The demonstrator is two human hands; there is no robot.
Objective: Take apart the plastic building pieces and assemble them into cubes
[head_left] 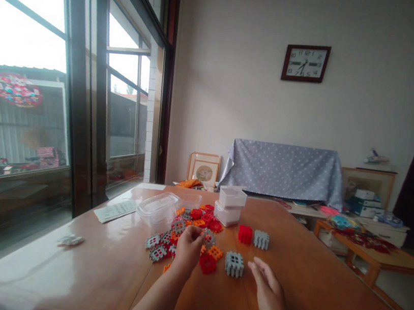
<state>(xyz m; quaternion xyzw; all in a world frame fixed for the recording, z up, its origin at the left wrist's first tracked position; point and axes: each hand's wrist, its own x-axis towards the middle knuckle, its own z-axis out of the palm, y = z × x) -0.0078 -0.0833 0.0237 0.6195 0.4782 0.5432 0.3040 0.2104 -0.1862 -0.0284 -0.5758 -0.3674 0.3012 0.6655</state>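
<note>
My left hand (189, 249) reaches over a loose pile of plastic interlocking pieces, its fingers pinched at the edge of a grey interlocking piece (209, 237). Red pieces (207, 263), orange pieces (215, 252) and more grey pieces (158, 254) lie around that hand. A stack of grey pieces (234, 264) stands just left of my right hand (268, 284). That hand is open and holds nothing, its fingers stretched toward the stack without touching it. Farther back, a red block of pieces (245, 234) sits beside another grey block (261, 240).
Two white plastic boxes (227, 213) are stacked behind the pile. A clear plastic container (157, 208) and a printed sheet (116, 211) lie on its left. A crumpled wrapper-like thing (70, 241) rests far left on the wooden table (303, 261).
</note>
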